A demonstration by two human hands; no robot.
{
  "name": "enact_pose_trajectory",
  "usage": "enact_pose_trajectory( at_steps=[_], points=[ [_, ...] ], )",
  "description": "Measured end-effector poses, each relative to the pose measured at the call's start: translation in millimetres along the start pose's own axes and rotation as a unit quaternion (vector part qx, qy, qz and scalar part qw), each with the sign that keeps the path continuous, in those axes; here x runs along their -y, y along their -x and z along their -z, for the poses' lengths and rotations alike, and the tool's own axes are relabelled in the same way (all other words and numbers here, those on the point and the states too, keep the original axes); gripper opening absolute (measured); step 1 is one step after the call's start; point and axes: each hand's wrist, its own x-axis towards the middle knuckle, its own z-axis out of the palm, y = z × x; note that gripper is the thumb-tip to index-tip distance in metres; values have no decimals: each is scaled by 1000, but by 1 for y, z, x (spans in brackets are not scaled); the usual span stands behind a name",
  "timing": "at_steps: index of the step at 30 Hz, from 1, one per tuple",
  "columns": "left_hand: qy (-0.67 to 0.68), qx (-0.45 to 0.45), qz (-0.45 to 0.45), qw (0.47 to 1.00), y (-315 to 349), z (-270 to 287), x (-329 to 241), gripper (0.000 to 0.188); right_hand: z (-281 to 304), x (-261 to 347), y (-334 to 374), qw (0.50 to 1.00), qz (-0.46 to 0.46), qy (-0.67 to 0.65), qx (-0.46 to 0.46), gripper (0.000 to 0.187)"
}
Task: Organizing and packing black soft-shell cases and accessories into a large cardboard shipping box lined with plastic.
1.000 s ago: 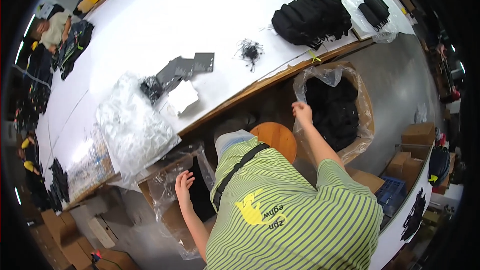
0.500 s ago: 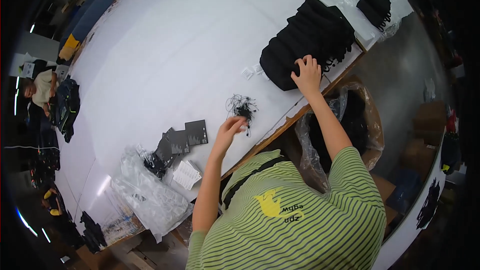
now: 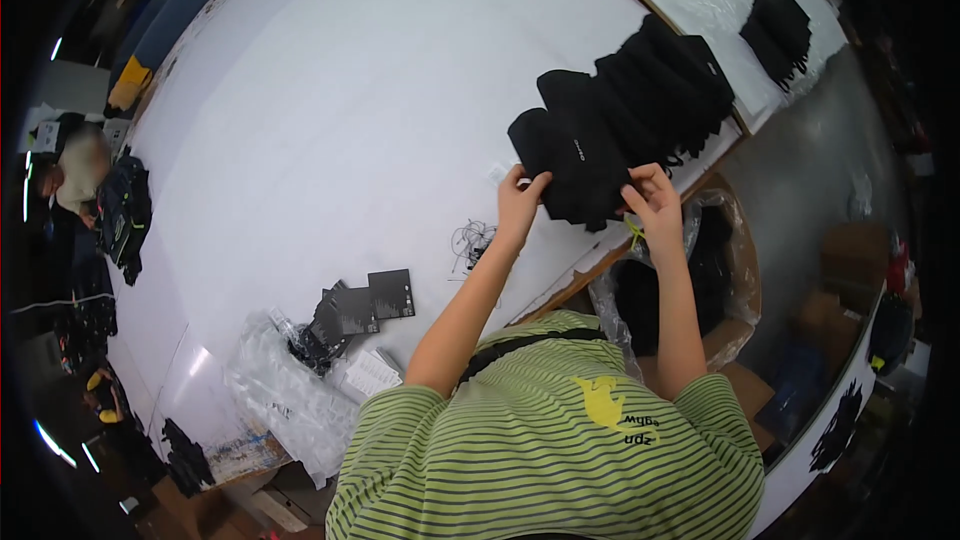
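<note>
Fingers [image 3: 544,181] of the left hand [image 3: 520,204] close against the thumb on the near left edge of a black cloth piece [image 3: 575,155], while the right hand [image 3: 656,204] pinches the same piece at its right edge between thumb and forefinger. Both grips are narrow, with the cloth spanning the space between them. This piece lies on the white table [image 3: 350,90] near its front edge, at the near end of a row of black folded pieces [image 3: 665,80] that overlap one another toward the far right. A small yellow-green strip [image 3: 636,231] shows at the table edge, just below the right hand. Beside the left forearm lies a loose tangle of thin dark cords [image 3: 472,243], partly covered by the arm. Farther left, dark square cards [image 3: 390,294] are fanned out near white cards [image 3: 372,374] and a crumpled clear plastic bag [image 3: 300,395]. Below the table edge on the right stands an open carton [image 3: 745,285] lined with clear plastic, black material [image 3: 660,290] inside it. At far left, a co-worker [image 3: 85,170] is beside dark bags [image 3: 125,205], blurred.
</note>
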Motion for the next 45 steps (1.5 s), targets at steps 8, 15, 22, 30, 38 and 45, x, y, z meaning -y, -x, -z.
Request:
enact_pose_trajectory(
  at_steps=[8, 15, 22, 30, 38, 45],
  points=[
    [-221, -226, -75, 946, 50, 149, -74, 23, -147, -119, -47, 789, -437, -421, 93, 20],
    [-416, -267, -1, 869, 48, 218, -18, 41, -243, -175, -39, 873, -338, 227, 270, 18],
    [-404, -337, -164, 835, 48, 202, 0, 64, -244, -180, -35, 964, -74, 128, 219, 52],
    [-464, -299, -54, 832, 52, 203, -12, 64, -253, -162, -15, 925, -100, 221, 293, 55],
    [-422, -296, -132, 847, 36, 208, -1, 72, -251, -170, -3, 905, -48, 291, 308, 42],
    [-511, -291, -113, 801, 34, 204, 4, 69, -145, -97, -8, 866, 125, 480, 60, 48]
  ],
)
